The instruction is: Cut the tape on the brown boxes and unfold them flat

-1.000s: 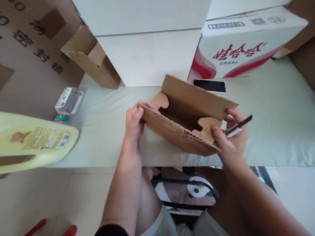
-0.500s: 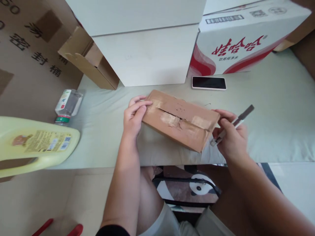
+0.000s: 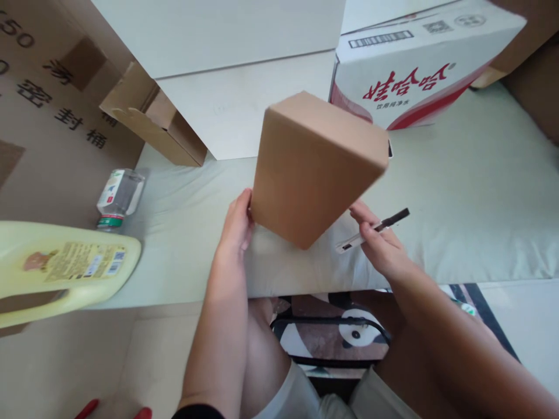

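A small brown cardboard box is tipped up over the light green cloth surface, with a plain, untaped face towards me. My left hand holds it at its lower left edge; the fingertips are partly hidden behind the cardboard. In my right hand is a slim box cutter, white with a dark end, lying across the fingers. The right fingertips are close to the box's lower right edge, and I cannot tell whether they touch it.
Behind the box stand large white boxes and a red-and-white carton. A phone is mostly hidden. On the left are an open cardboard box, a clear bottle and a yellow jug.
The box has been turned from its taped, slit face to a plain face and tipped upright. My right hand has moved left with the box cutter, away from the box's end.
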